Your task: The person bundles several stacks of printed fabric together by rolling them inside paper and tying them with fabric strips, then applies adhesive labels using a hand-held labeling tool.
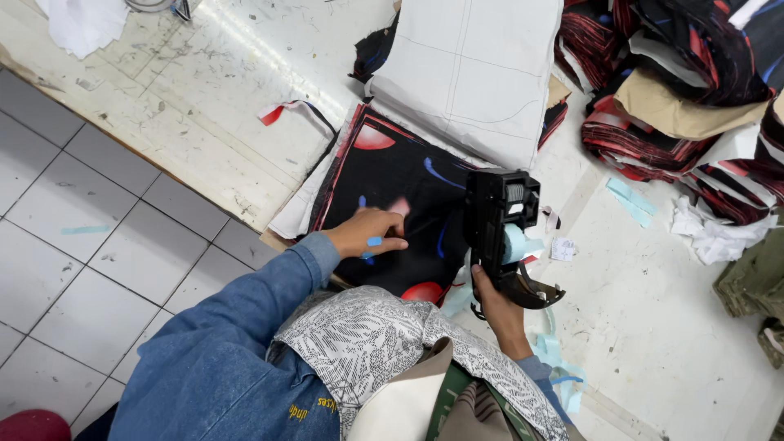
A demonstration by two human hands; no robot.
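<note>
Directly under left hand (369, 233), black fabric (392, 175)

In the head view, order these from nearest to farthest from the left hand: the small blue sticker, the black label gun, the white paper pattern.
From the left hand:
1. Small blue sticker, under its fingers.
2. Black label gun, to the right.
3. White paper pattern, above, farther up the table.

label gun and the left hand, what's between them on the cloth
In the head view, only the black printed fabric piece lies between the left hand and the black label gun held by the right hand; nothing else sits there.
</note>
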